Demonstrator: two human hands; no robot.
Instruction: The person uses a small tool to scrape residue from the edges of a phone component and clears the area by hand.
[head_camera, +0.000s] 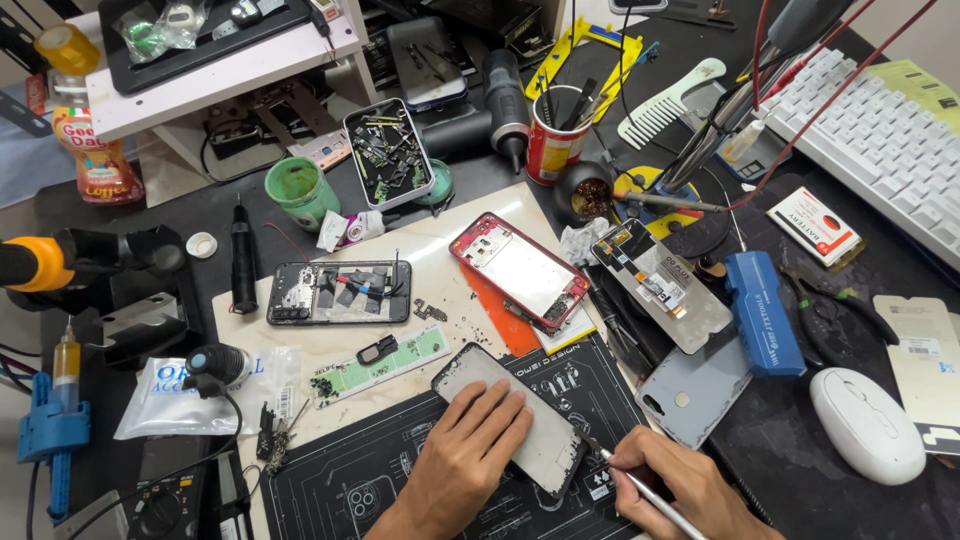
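Left hand (470, 450) flat on matte grey phone frame (520, 420), right hand (680, 485) pinching slim metal tool (625, 475) on black mat (380, 480)

A phone repair workshop: the cluttered bench (800, 450) carries opened phones (338, 292), a red phone frame (518, 268) at twelve o'clock of the work mat (400, 480), a tray of small parts (388, 152), and a soldering iron (665, 200) at one o'clock.

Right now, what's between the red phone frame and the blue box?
In the head view, a phone screen lies face down between the red frame and the blue box.
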